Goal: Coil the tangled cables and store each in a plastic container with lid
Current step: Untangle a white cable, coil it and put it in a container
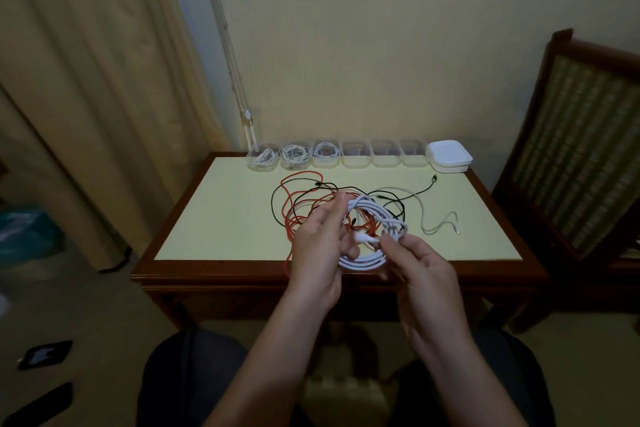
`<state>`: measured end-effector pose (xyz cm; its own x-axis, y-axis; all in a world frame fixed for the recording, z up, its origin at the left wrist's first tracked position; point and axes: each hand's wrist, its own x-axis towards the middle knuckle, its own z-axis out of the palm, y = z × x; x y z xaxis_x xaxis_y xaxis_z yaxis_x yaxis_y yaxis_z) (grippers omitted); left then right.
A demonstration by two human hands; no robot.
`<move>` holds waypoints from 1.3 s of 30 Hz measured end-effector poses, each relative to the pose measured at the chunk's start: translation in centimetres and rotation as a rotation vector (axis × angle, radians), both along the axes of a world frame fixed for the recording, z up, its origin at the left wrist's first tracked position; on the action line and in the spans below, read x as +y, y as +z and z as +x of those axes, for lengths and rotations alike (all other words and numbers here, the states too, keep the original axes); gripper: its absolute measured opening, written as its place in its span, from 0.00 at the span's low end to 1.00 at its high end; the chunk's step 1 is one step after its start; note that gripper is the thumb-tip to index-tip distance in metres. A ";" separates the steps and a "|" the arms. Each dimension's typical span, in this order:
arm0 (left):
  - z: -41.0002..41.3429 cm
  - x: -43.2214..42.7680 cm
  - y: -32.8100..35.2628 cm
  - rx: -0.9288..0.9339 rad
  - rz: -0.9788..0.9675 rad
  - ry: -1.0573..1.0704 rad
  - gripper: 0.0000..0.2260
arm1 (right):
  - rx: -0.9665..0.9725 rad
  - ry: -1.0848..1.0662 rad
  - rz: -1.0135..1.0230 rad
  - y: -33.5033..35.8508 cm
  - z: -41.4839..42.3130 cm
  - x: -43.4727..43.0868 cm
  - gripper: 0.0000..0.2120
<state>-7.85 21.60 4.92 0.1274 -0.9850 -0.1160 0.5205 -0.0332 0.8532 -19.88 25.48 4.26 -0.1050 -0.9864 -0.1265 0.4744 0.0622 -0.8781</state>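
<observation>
A white cable coil [375, 218] hangs in the air over the table's front half. My left hand [320, 246] grips the coil's left side, thumb up near its top. My right hand [420, 270] pinches the cable's white plug end at the coil's lower right. Under the coil lies a tangle of red cable [294, 218] and black cable [277, 199]. A thin grey cable [424, 215] trails to the right. Along the back edge stands a row of clear plastic containers [355, 158]; the three at the left [294, 156] each hold a coiled white cable.
A stack of white lids [448, 156] sits at the row's right end. The table [225, 218] has a pale top and dark wooden rim. A wooden chair [581, 149] stands at the right, a curtain [86, 80] at the left.
</observation>
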 end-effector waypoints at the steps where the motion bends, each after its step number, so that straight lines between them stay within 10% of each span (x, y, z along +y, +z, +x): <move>1: 0.1 -0.1 -0.2 -0.034 -0.003 -0.007 0.15 | -0.001 0.029 -0.002 -0.2 -0.2 -0.2 0.12; 16: 1.4 0.1 0.7 -0.097 0.006 -0.363 0.20 | -0.033 0.375 0.052 -0.4 -1.4 -0.6 0.14; 26: 3.0 -1.0 0.5 -0.188 0.050 -0.109 0.15 | 1.182 0.297 -0.270 0.8 -2.4 0.0 0.19; 34: 4.5 -1.7 1.1 -0.132 0.113 0.041 0.12 | 1.088 0.432 -0.391 2.3 -5.9 0.3 0.20; 39: 3.3 -1.5 1.9 0.219 0.171 -0.121 0.09 | 0.870 0.355 -0.326 1.0 -5.9 -0.1 0.16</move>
<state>-4.52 20.09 6.87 -0.0364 -0.9552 -0.2936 0.6750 -0.2402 0.6976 -25.81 25.37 5.27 0.2752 -0.9515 0.1373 -0.3420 -0.2304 -0.9110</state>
